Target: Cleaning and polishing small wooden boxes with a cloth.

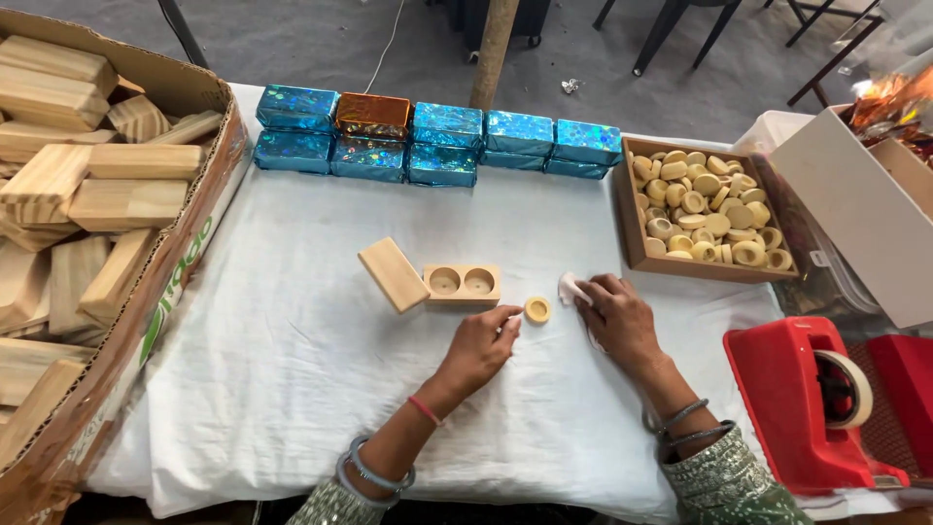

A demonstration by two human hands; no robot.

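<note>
A small wooden block with two round hollows [463, 284] lies on the white cloth [292, 369], its flat wooden lid [393, 274] tilted against its left end. A round cream-coloured cap [536, 309] sits just right of the block. My left hand [479, 348] rests on the cloth, its fingertips beside the cap and curled on something small and white that is barely visible. My right hand [616, 316] lies to the right of the cap and pinches a small white piece [570, 287] between its fingers.
A wooden tray [629, 224] full of several cream caps stands at the back right. Shiny blue wrapped boxes [447, 146] and one orange one [373, 114] line the far edge. A cardboard box of wooden blocks [175, 282] fills the left. A red tape dispenser [807, 408] sits at the right.
</note>
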